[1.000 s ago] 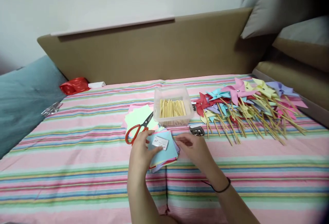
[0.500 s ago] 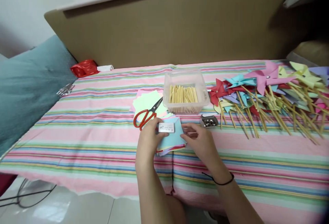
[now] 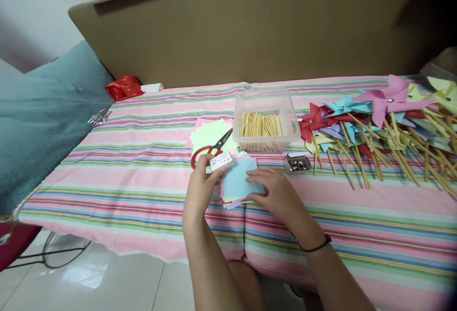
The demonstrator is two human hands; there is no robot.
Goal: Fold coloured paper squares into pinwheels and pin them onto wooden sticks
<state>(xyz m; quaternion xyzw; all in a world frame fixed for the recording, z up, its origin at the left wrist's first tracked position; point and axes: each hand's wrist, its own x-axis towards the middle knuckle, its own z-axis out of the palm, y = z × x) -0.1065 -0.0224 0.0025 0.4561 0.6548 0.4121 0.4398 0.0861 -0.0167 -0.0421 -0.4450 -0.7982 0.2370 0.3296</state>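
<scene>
My left hand [image 3: 202,180] pinches a small white printed box [image 3: 221,160] between thumb and fingers, over the upper left edge of a stack of square coloured papers. A light blue paper [image 3: 235,182] lies on top of this stack. My right hand [image 3: 269,185] rests on the right side of the stack, thumb and fingers apart on the blue sheet. Just beyond my left hand lie scissors [image 3: 216,148] with orange-red handles, partly over a second pile of papers with a pale green sheet [image 3: 210,131] on top.
A clear plastic tub [image 3: 266,142] of wooden sticks stands behind the stack. Right of it sits a small open box of metal pins [image 3: 298,163]. Many finished paper pinwheels [image 3: 389,102] lie at the right. A red plastic bag [image 3: 124,87] is at the back left.
My left hand has lifted and tilted the small white box, moving it left off the middle of the blue sheet. My right hand has moved further onto the stack.
</scene>
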